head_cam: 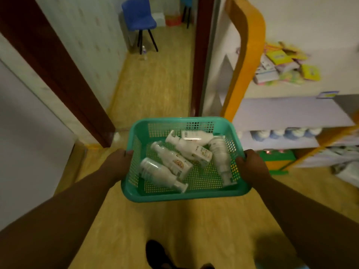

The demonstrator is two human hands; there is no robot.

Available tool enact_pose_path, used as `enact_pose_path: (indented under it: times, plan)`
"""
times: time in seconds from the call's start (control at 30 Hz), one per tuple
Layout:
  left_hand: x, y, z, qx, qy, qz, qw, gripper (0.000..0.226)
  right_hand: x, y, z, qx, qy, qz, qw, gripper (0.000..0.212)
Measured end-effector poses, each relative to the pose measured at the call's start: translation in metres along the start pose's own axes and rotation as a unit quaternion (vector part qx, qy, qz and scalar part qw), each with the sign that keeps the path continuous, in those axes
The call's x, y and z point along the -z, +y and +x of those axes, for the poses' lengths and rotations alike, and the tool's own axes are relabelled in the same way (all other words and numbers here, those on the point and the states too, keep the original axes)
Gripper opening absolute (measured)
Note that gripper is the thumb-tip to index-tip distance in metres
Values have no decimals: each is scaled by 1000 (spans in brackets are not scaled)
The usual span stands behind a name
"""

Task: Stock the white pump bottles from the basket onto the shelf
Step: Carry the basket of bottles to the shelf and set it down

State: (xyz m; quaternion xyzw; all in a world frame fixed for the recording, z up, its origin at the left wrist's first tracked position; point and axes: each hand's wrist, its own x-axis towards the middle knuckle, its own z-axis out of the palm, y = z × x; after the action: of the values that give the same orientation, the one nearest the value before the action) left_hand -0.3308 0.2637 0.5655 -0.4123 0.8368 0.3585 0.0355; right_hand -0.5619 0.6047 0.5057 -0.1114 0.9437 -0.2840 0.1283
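I hold a green perforated plastic basket point(182, 196) in front of me above the floor. My left hand point(118, 164) grips its left rim and my right hand point(251, 166) grips its right rim. Several white pump bottles point(171, 160) lie on their sides inside it, pointing different ways. The shelf point(287, 111) with an orange frame stands to the right; its upper board is bare and pale. The board below carries a row of blue-and-white bottles point(279, 133).
A doorway with dark brown frames point(64, 78) opens ahead onto a yellow wood floor. A blue chair point(138, 18) stands at the far end. Books and papers point(281, 66) lie piled on the shelf unit's top. A green box point(275, 158) sits low on the shelf.
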Motion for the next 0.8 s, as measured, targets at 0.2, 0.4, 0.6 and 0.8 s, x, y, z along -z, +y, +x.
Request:
enact_pose_path:
  times: [0.2,0.4,0.6,0.8]
  plan:
    - [-69,84,-20,-63,-52,42,996,54,71,96,-22,-53,62,13,997,23]
    - [-140,160,-37,-101,-102,62,988,59,138,189,-54,-96,115,18,989,27]
    - [-203,225,-38,-109,-184,-8,977,54,198,253,-65,-134,151,-23,979,31]
    - [-264,286,-14,-142,-254,4,957,37,240,306,-58,-187,176,-55,965,32]
